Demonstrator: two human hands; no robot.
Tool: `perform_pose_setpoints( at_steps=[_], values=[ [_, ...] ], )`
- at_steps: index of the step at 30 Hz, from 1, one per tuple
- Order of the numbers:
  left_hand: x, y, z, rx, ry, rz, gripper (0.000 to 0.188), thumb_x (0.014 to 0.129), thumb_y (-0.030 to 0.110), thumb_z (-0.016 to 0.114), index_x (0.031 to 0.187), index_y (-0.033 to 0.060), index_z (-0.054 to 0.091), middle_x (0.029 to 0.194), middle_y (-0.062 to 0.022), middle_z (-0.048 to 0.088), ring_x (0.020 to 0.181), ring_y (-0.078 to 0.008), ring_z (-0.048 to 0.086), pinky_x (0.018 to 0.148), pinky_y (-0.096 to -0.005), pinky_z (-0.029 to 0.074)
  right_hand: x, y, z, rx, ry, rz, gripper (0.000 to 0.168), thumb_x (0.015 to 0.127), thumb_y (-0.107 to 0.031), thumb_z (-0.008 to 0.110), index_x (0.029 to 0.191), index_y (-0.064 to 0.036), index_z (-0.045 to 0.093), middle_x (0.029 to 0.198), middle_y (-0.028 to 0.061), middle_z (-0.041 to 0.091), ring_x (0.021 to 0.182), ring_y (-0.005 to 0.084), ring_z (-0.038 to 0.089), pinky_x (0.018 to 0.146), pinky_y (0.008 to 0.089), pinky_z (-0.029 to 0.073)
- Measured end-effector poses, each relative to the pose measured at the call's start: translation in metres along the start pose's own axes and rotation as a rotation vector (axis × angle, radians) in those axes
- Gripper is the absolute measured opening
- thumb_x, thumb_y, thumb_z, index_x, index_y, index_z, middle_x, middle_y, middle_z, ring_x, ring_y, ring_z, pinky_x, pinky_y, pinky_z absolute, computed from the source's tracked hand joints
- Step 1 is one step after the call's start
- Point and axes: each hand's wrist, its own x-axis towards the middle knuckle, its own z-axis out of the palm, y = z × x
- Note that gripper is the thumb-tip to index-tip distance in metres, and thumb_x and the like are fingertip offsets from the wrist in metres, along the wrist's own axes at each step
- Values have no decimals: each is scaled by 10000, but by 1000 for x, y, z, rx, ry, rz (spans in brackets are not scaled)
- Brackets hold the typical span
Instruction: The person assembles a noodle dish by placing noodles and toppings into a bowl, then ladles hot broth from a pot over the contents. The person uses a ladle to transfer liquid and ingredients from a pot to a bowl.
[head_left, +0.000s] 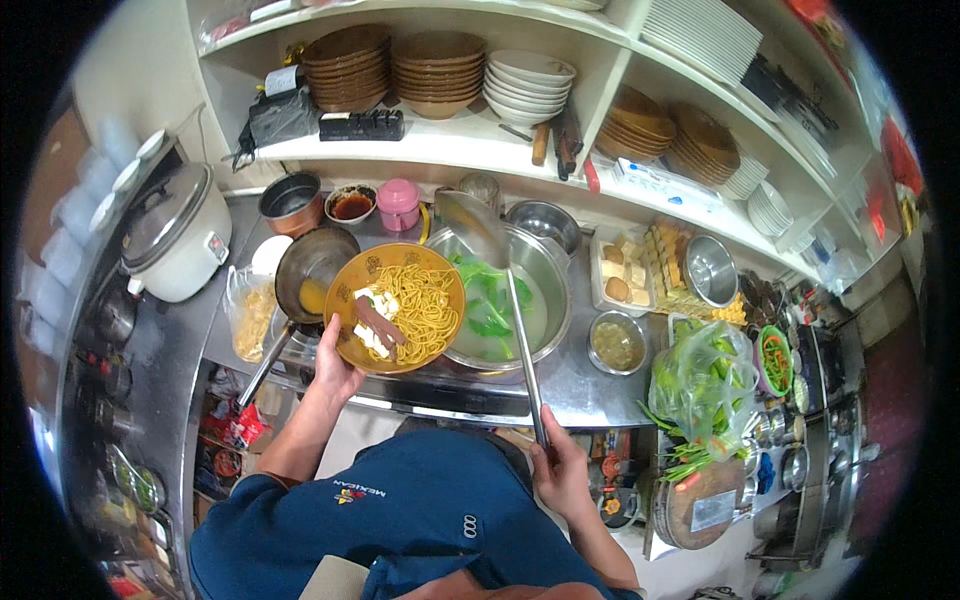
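Observation:
My left hand grips the lower left rim of a brown patterned bowl. Yellow noodles fill its right side, with white pieces and brownish-pink slices on the left. In my right hand is the long handle of a metal ladle, its head raised over the far side of a big steel pot. Leafy greens float in the pot's cloudy liquid. The bowl overlaps the pot's left edge. Behind the bowl to the left rests a dark wok-like pan holding some yellow liquid.
A rice cooker stands at left. Along the back are a copper-coloured pot, a sauce bowl and a pink lidded jar. At right are a steel bowl of soup-like food, bagged greens and a round chopping block. Shelves hold stacked bowls.

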Motion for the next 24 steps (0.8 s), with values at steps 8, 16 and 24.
perform_pose_setpoints(
  at_steps=[8, 16, 24],
  values=[
    [-6, 18, -8, 43, 55, 43, 569, 1052, 444, 359, 1491, 83, 329, 1497, -127, 422, 1369, -296, 436, 1134, -476, 375, 1, -42, 1, 780, -179, 575, 548, 975, 20, 469, 1502, -106, 386, 895, 114, 623, 468, 95, 453, 395, 247, 391],
    [-1, 21, -17, 48, 69, 57, 570, 1056, 444, 350, 1499, 86, 312, 1497, -130, 421, 1365, -291, 440, 1111, -480, 403, 1, -88, -8, 1174, -78, 497, 568, 969, -70, 555, 1503, -50, 364, 783, 138, 555, 411, 117, 441, 346, 248, 366],
    [5, 24, -32, 50, 48, 24, 581, 1054, 445, 368, 1502, 80, 308, 1498, -126, 425, 1367, -285, 441, 1103, -468, 409, 54, -26, 3, -436, -18, 198, 575, 882, -8, 581, 1436, 27, 427, 965, 240, 668, 735, 334, 619, 687, 406, 483]
  ],
)
